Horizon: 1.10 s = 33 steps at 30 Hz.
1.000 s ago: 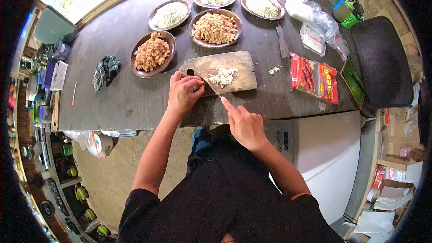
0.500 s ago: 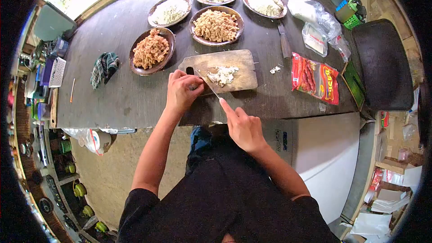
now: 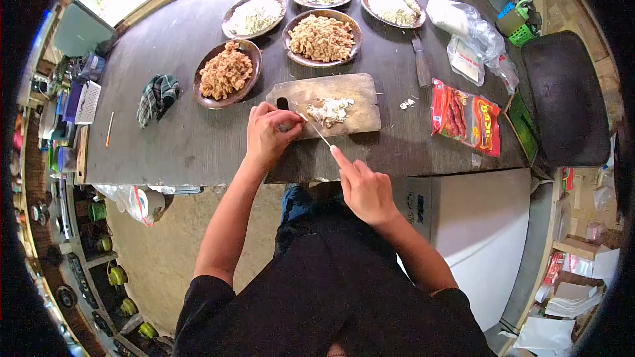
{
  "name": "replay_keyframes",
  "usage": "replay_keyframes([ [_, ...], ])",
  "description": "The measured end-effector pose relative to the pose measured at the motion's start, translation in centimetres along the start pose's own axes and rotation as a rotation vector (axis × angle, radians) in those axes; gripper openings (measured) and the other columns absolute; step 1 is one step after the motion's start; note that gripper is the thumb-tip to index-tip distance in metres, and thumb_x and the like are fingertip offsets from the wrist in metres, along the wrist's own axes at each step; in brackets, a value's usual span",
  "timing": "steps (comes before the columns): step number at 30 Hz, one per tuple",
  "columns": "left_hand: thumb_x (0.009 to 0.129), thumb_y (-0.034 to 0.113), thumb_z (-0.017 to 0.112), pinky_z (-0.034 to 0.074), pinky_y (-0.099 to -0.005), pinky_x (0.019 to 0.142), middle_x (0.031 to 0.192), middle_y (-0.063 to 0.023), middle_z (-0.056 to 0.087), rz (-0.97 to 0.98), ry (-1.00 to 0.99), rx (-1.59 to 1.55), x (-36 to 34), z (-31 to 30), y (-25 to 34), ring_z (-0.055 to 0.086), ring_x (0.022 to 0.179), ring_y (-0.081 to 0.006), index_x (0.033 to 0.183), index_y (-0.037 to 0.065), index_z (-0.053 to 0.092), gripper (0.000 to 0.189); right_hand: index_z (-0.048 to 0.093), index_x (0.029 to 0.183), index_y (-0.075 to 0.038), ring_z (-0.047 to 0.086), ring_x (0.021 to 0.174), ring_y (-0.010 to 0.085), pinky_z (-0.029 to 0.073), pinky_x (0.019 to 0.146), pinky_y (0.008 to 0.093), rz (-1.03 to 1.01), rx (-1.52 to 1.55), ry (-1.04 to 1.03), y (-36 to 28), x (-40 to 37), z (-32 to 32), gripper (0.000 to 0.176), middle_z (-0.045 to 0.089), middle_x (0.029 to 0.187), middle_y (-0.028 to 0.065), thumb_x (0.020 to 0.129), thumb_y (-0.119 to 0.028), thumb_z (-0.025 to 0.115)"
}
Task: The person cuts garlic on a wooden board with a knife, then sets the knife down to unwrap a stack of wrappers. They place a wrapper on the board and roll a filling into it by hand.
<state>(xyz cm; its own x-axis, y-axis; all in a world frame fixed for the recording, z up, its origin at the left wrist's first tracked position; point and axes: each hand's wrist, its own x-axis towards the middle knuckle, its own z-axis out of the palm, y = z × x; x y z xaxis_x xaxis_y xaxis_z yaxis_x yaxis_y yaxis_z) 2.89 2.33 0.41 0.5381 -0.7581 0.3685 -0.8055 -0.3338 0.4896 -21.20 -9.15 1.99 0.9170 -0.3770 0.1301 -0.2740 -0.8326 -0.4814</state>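
The left hand (image 3: 270, 133) is curled with its fingers together at the near left corner of a wooden cutting board (image 3: 365, 114); whether they pinch anything cannot be told. The right hand (image 3: 368, 193) is closed around the handle of a thin knife (image 3: 318, 132), index finger stretched along it, blade pointing to 11 o'clock, its tip beside the left fingers. Chopped white pieces (image 3: 331, 111) lie on the board, at 2 o'clock from the left hand and 11 from the right.

Out from the board, a plate of golden crumbly food (image 3: 321, 38) sits at 12 o'clock and a plate of reddish-brown food (image 3: 226, 74) at 10. Three plates of pale shreds (image 3: 254, 16) stand farther off at 11, 12 and 1. A second blade (image 3: 421, 65) lies at 2, a red packet (image 3: 466, 118) at 3, a checked cloth (image 3: 157, 98) at 9.

Compared with the previous frame, the right hand and knife have drawn slightly away from the left hand, which holds nearly the same place; the pieces look unchanged.
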Motion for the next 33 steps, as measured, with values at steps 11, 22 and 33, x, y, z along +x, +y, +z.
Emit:
replay_keyframes([
  [11,0.071,0.015,0.087,0.048,-0.0347,0.087,0.092,0.0029,0.078,0.012,0.039,-0.008,-0.1,0.1,0.0,0.06,0.086,-0.0204,0.088,0.015,0.081,0.017,0.045,0.156,-0.022,0.069,0.061,0.0344,0.056,0.053,0.0479,-0.005,-0.104,-0.051,-0.8,1.5,0.9,0.065,0.061,0.082,0.0124,0.094,-0.014,0.063],
  [22,0.073,0.017,0.086,0.048,-0.0342,0.085,0.094,0.004,0.079,0.073,0.034,0.012,-0.1,0.1,-0.1,0.06,0.084,-0.0203,0.087,0.016,0.082,0.015,0.049,0.154,-0.023,0.065,0.058,0.0339,0.054,0.052,0.0473,-0.004,-0.007,0.024,0.1,0.0,-0.2,0.06,0.058,0.077,0.0113,0.096,-0.015,0.062],
  [33,0.071,0.015,0.085,0.048,-0.0351,0.085,0.09,0.0014,0.078,0.056,0.035,0.009,-0.2,0.1,-0.4,0.061,0.085,-0.0207,0.086,0.014,0.08,0.016,0.051,0.153,-0.022,0.064,0.056,0.0333,0.054,0.051,0.0467,-0.024,-0.055,0.015,-1.0,1.1,0.8,0.058,0.058,0.076,0.0109,0.096,-0.014,0.062],
])
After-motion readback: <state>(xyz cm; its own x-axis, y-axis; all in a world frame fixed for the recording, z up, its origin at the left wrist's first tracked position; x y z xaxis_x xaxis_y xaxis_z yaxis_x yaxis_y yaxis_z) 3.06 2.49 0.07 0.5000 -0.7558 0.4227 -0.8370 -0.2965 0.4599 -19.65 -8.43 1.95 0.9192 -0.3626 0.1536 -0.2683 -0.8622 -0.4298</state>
